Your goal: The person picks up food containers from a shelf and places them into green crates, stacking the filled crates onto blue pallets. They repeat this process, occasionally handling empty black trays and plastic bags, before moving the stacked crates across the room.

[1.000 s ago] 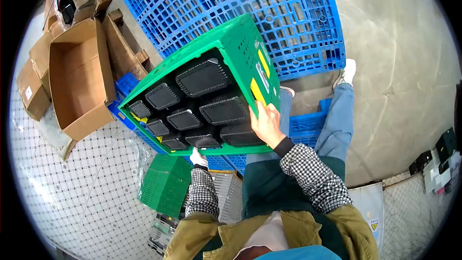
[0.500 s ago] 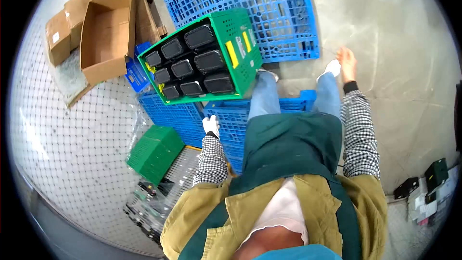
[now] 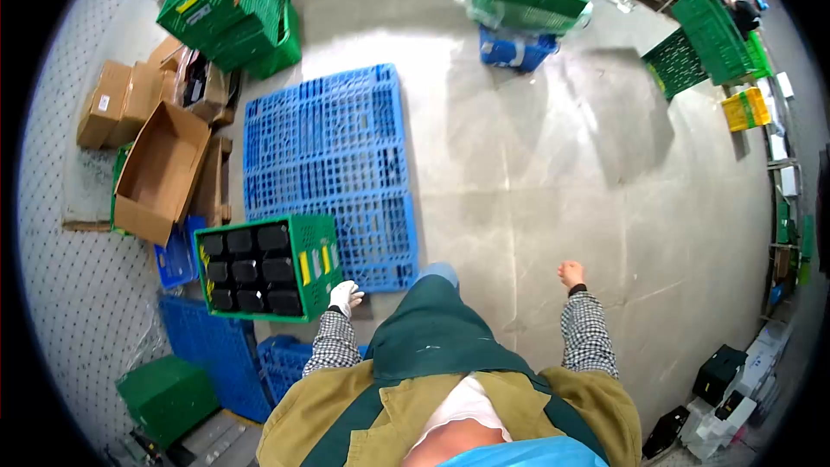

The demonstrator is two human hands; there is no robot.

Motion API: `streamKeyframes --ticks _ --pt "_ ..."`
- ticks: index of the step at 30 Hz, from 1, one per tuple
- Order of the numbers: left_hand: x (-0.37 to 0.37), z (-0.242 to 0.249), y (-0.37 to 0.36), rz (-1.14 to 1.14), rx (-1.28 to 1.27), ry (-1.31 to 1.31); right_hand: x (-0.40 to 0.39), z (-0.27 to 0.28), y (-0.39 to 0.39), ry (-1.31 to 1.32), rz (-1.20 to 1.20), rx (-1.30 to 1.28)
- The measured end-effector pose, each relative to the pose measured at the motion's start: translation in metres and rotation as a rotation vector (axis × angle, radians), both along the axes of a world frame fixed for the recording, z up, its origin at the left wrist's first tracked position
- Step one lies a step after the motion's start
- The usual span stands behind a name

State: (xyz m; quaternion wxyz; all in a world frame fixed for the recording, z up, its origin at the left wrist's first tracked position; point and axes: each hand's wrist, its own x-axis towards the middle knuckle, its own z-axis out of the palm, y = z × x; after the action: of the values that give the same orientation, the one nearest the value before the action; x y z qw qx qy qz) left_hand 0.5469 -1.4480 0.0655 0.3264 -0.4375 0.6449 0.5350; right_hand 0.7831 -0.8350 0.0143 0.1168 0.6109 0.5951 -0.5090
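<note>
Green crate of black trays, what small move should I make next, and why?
I'd probably check what supports the green crate: from above, it reaches past the left edge of the blue pallet, its base is hidden, and neither the left hand beside it nor the right hand grips it.

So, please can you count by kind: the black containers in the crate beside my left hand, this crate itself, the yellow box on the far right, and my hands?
Black containers: 9
Green crate holding them: 1
Yellow box: 1
Hands, left hand and right hand: 2
Total: 13
</note>
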Motion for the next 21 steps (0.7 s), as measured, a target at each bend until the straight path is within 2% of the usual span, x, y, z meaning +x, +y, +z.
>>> streamKeyframes --ticks 3,5,7,9,11,14,15,16,17,18,19,20,21 --pt "-0.061 -0.020 0.051 -0.027 0.113 0.024 -0.110 0.022 0.032 0.144 0.136 -0.040" --pt "-0.094 -0.028 0.088 -0.021 0.064 0.047 -0.177 0.036 0.060 0.253 0.170 -0.046" --pt "-0.130 -0.090 0.085 -0.025 0.247 -0.038 -0.250 0.050 0.095 0.352 0.169 -0.035" --pt "-0.169 -0.058 0.131 0.001 0.034 -0.051 -0.299 0.042 0.138 0.352 0.174 -0.011" --pt "-0.213 -0.081 0.141 0.218 0.120 -0.156 -0.356 0.039 0.204 0.296 0.238 -0.001" --pt "-0.293 -0.071 0.187 0.146 -0.069 -0.188 -0.413 -0.016 0.294 0.178 0.154 0.284" --pt "-0.333 -0.081 0.182 0.135 0.443 -0.242 -0.440 -0.025 0.319 0.174 0.160 0.360" --pt "-0.365 -0.066 0.224 0.132 0.072 -0.128 -0.468 -0.011 0.333 0.164 0.236 0.420" --pt "-0.398 -0.081 0.246 0.051 0.089 -0.048 -0.491 0.009 0.346 0.143 0.305 0.478" --pt "-0.440 -0.059 0.274 -0.003 0.182 -0.075 -0.513 0.018 0.357 0.216 0.292 0.517" --pt "-0.475 -0.046 0.314 -0.025 0.080 -0.034 -0.534 0.021 0.370 0.283 0.273 0.559" --pt "-0.513 -0.032 0.350 -0.060 0.108 -0.008 -0.556 0.007 0.392 0.324 0.233 0.626" --pt "-0.550 -0.029 0.396 0.003 -0.086 0.046 -0.581 0.027 0.412 0.221 0.301 0.563"
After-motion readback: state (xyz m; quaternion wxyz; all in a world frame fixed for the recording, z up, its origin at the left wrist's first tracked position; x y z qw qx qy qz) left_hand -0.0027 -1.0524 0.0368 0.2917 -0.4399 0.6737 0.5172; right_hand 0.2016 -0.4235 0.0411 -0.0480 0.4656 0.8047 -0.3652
